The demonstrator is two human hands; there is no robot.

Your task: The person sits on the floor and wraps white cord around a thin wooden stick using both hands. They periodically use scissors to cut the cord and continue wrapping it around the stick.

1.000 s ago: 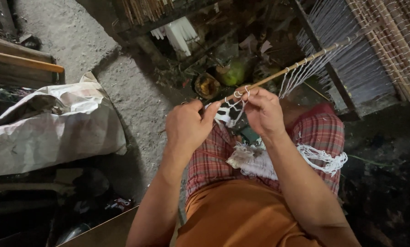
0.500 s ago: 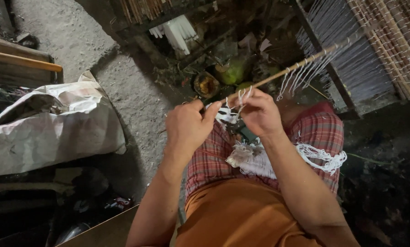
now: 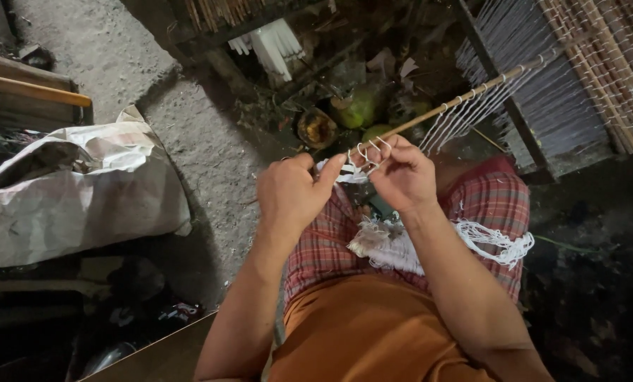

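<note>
Nearest the camera is an orange shirt (image 3: 373, 332), and beyond it a red checked cloth (image 3: 493, 205) over the person's lap. A heap of white netting (image 3: 401, 244) lies on that cloth, trailing off to the person's right in a loose knotted strand. Both forearms reach forward over it.

The left hand (image 3: 291, 194) is clenched, its thumb and forefinger pinched on white cord (image 3: 352, 173) at the near end of a thin stick (image 3: 458, 102). The right hand (image 3: 401, 173) sits just beside it, fingers curled and its grip closed on the same cord, with small white loops standing up between the fingertips. The two hands nearly touch over the cord. The stick runs from the hands up and away to the person's right, tilted, with white loops strung along it and hanging threads below.

To the person's left a crumpled white sack (image 3: 76, 198) lies on the rough concrete floor (image 3: 189, 134). Past the hands are green coconuts (image 3: 362, 110) and a round dark bowl (image 3: 316, 127) among litter. Farther off, at the far right, stands a frame of pale threads (image 3: 542, 92) and a mat of reed sticks (image 3: 613, 49)
</note>
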